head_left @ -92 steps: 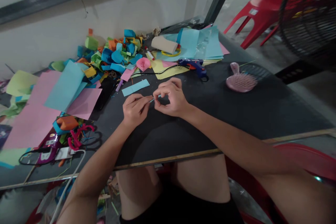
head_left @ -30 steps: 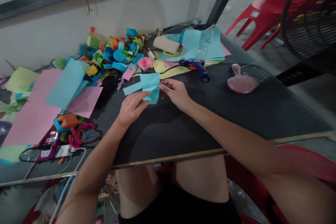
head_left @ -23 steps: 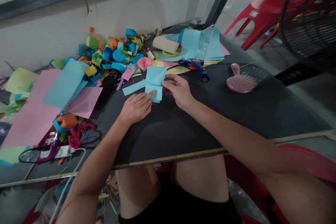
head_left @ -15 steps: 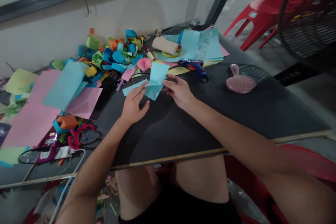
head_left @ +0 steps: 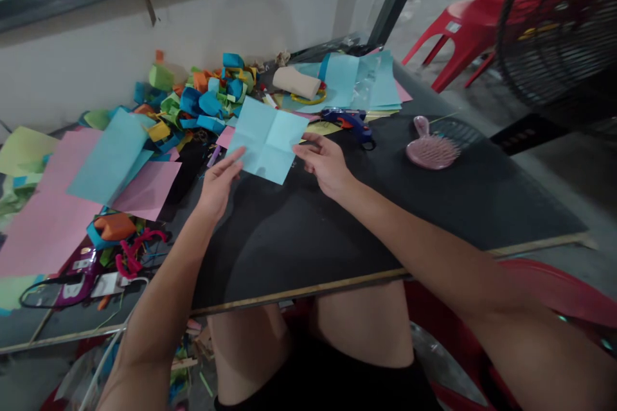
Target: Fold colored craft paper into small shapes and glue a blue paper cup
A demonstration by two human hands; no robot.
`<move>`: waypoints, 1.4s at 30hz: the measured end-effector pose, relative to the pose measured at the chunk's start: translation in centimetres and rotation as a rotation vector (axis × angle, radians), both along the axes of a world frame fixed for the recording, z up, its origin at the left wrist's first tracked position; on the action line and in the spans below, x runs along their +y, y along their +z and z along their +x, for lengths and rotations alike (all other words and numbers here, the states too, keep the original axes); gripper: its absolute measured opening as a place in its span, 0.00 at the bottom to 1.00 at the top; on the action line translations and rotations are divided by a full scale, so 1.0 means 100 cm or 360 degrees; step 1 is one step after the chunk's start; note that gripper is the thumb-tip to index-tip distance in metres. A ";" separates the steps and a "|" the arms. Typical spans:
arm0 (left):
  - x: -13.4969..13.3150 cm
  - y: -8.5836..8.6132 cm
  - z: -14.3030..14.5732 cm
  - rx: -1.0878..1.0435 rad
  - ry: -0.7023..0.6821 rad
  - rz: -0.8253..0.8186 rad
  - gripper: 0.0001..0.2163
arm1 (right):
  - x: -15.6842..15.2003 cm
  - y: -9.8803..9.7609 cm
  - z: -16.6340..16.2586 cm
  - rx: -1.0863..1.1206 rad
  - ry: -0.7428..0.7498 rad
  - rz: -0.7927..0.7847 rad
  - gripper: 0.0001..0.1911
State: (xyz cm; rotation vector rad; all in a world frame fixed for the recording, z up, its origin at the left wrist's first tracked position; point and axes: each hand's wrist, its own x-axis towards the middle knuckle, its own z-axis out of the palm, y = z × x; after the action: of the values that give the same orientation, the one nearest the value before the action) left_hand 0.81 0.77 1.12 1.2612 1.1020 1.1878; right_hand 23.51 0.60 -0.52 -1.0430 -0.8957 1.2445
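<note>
A light-blue square of paper is spread out above the dark table, with fold creases crossing at its middle. My left hand pinches its left edge between thumb and fingers. On the opposite side, my right hand grips the right edge the same way. Just behind the sheet lie a pink piece of paper and a purple pen-like stick. A dark blue glue gun rests beyond my right hand.
Folded coloured paper pieces are heaped along the wall. Pink sheets and a blue sheet cover the left side. A pink hairbrush lies at right, near a black fan. A beige roll sits at the back.
The blue paper, folded and partly overlapping before, is now opened flat into a creased square. My left hand has moved left and now holds its edge; my right hand stays at the right edge.
</note>
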 end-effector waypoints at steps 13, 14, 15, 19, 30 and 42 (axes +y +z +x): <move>0.000 0.012 -0.021 0.2015 -0.0144 0.0391 0.07 | -0.010 -0.003 0.010 -0.1670 0.0223 0.0045 0.34; -0.001 0.011 -0.018 0.1990 -0.0185 0.0441 0.07 | -0.011 -0.005 0.009 -0.1721 0.0179 0.0093 0.35; -0.002 0.010 -0.016 0.1928 -0.0211 0.0461 0.08 | -0.011 -0.007 0.008 -0.1744 0.0153 0.0142 0.35; 0.002 -0.001 -0.011 0.1588 -0.0164 0.0463 0.09 | -0.009 -0.014 0.007 -0.1712 0.0072 0.0403 0.33; 0.005 -0.015 -0.004 0.0243 -0.0103 0.0118 0.09 | 0.003 -0.011 0.012 -0.0674 0.0148 0.0498 0.27; -0.005 -0.014 0.008 0.0221 -0.0361 0.0049 0.26 | -0.020 -0.011 -0.022 -0.0443 0.0448 0.0026 0.23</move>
State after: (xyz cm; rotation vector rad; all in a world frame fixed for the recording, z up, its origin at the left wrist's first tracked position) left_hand 1.65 0.26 -0.25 1.4685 1.0119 0.9617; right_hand 21.28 -1.36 -1.66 -1.1218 -1.3003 1.3395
